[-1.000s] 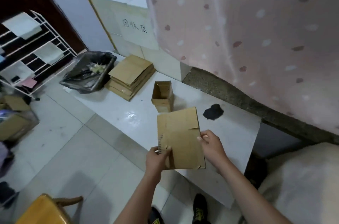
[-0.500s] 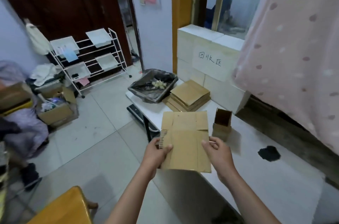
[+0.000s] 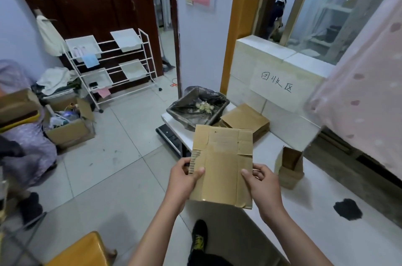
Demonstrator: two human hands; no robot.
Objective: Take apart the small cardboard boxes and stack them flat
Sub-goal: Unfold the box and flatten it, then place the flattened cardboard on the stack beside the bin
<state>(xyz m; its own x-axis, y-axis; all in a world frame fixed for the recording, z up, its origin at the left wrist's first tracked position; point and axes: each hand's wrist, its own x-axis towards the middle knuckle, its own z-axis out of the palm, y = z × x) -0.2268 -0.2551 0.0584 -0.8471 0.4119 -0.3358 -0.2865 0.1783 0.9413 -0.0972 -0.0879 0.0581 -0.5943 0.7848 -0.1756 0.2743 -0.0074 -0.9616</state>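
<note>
Both grips clamp the flattened box [image 3: 221,165] at frame centre: left hand [image 3: 185,178], right hand [image 3: 260,185]. Flat stack [image 3: 245,121] lies upper right on the surface [image 3: 315,233]. Risk: careless placement could topple the upright small box [image 3: 290,167].
</note>
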